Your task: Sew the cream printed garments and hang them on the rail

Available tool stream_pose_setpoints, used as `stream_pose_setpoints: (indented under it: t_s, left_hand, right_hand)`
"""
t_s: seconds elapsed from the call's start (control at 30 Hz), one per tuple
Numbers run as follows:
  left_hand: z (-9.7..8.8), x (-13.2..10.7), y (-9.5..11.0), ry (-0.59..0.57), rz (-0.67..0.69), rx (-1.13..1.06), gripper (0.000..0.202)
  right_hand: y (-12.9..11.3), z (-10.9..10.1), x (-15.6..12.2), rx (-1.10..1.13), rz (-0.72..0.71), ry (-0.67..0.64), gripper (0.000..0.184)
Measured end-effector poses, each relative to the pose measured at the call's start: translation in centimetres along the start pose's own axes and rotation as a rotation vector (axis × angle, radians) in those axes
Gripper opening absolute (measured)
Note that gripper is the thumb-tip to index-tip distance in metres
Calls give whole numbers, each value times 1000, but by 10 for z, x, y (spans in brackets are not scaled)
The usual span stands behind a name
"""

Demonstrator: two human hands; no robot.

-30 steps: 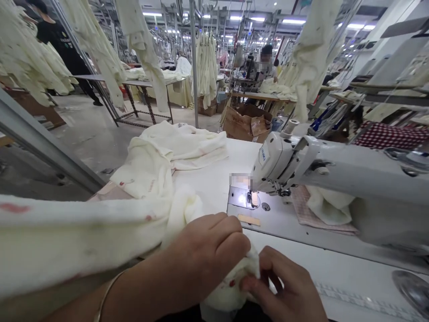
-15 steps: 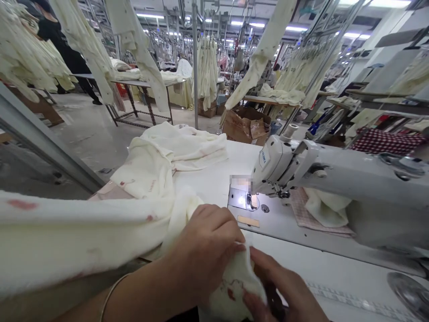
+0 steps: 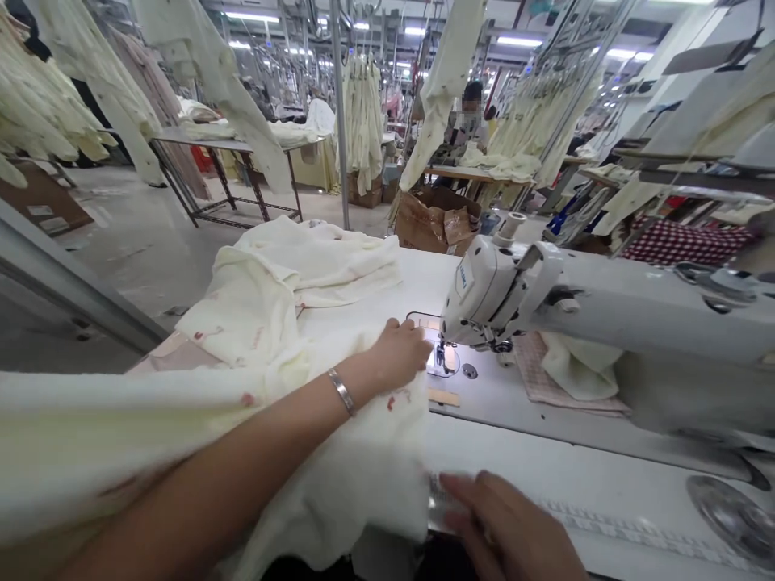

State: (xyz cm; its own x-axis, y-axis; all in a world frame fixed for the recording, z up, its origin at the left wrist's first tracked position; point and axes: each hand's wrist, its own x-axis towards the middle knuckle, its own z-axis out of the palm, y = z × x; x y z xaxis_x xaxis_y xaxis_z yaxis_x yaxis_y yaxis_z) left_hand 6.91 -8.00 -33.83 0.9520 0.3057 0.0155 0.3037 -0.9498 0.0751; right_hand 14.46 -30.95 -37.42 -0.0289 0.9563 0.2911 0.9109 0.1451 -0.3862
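Note:
My left hand (image 3: pixel 396 353) lies fingers-down on a cream printed cloth (image 3: pixel 357 460), pressing its edge flat just left of the needle (image 3: pixel 441 355) of a grey sewing machine (image 3: pixel 605 315). A metal bangle sits on that wrist. The cloth runs back over my left forearm and off to the left. My right hand (image 3: pixel 512 524) is low at the table's near edge, blurred, its fingertips on the cloth's right edge. I cannot make out whether it grips the cloth.
A pile of cream garments (image 3: pixel 291 278) lies on the white table (image 3: pixel 545 468) at the back left. A checked cloth (image 3: pixel 548 379) sits under the machine arm. Beyond are hanging garments, a cardboard box (image 3: pixel 439 222), work tables and a seated person.
My left hand has moved forward from bunching the cloth near the table's edge to laying it flat by the needle. My right hand has let the cloth spread and dropped back.

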Motion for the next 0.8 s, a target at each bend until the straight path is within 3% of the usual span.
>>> stream_pose_setpoints:
  t_s: [0.07,0.17,0.3,0.4,0.53,0.8]
  left_hand:
    - [9,-2,1,47,-59,-20,8]
    - [8,-9,3,135,-135,-14,11]
    - [14,-31,18,153,-41,-34,9]
    - [28,-56,34,193,26,-43,18]
    - [35,-70,42,189,-24,-61,33]
    - [34,-39,23,131,20,-65,44]
  right_hand:
    - [8,-10,23,-137,-41,-37,26]
    - [14,-13,59,-269,-35,-193,30]
    - [30,-16,86,-243,-59,-325,22]
    - [51,-21,95,-289,-15,-298,27]
    - [76,-18,100,-385,69,-268,25]
    - [105,-18,99,-535,234,-129,37]
